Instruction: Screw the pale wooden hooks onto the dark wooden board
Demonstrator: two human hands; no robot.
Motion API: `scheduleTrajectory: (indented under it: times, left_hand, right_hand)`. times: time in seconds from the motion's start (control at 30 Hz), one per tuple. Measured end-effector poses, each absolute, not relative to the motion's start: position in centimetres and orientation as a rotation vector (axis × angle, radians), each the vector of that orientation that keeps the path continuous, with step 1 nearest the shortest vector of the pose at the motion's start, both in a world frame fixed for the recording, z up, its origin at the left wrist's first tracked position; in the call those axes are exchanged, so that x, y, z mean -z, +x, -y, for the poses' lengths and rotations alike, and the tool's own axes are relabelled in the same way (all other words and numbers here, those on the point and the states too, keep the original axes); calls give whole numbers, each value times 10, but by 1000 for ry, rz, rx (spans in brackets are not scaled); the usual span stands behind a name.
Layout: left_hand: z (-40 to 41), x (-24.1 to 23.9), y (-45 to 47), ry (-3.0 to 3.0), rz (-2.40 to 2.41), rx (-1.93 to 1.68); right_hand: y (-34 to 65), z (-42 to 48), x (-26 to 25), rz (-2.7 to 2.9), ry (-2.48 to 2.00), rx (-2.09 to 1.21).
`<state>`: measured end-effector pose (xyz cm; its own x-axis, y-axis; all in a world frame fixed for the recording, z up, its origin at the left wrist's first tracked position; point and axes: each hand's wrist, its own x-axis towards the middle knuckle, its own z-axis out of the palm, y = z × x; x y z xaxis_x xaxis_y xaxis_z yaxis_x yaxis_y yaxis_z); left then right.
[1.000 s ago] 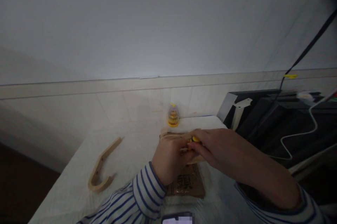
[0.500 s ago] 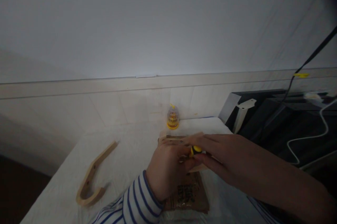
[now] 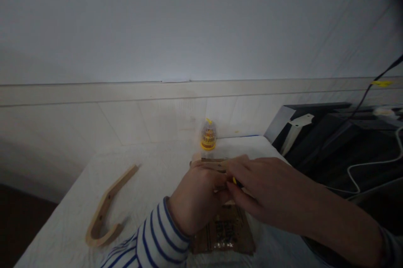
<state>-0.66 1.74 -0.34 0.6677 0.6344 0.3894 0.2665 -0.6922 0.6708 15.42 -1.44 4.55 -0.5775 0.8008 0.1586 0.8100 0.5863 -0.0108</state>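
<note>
My right hand [image 3: 252,184] is closed around the small yellow-and-black handle of a screwdriver [image 3: 234,181], mostly hidden by the fingers. Close against it, my left hand [image 3: 201,194] grips a pale wooden piece [image 3: 217,166] with a dark screw or hole in its upper face. Much of that wood is covered by both hands. Beneath them lies a brown printed packet [image 3: 223,232] in clear plastic. To the left, a J-shaped wooden piece [image 3: 102,213] with dark holes rests on the white-covered table [image 3: 147,192].
A clear domed case with a yellow base [image 3: 208,137] stands at the back by the white wall. Right of the table are dark panels [image 3: 340,146], a pale metal bracket [image 3: 296,131] and a white cable [image 3: 355,179]. A black cord [image 3: 367,91] hangs above.
My right hand has shifted left and its fingers now cover more of the screwdriver's handle. My left hand stays on the wooden piece. The view has tilted slightly.
</note>
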Motion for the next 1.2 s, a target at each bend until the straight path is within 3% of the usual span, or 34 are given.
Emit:
scheduleTrajectory:
  times: [0.13, 0.43, 1.2]
  left_hand:
    - [-19, 1, -7, 2344, -641, -832]
    - [-16, 1, -8, 2442, -713, -757]
    - [-16, -1, -9, 2542, -716, -717]
  right_hand:
    - [156, 12, -51, 2766, -1288, 58]
    - [160, -1, -65, 3024, -939, 341]
    - [159, -2, -48, 2936, -962, 379]
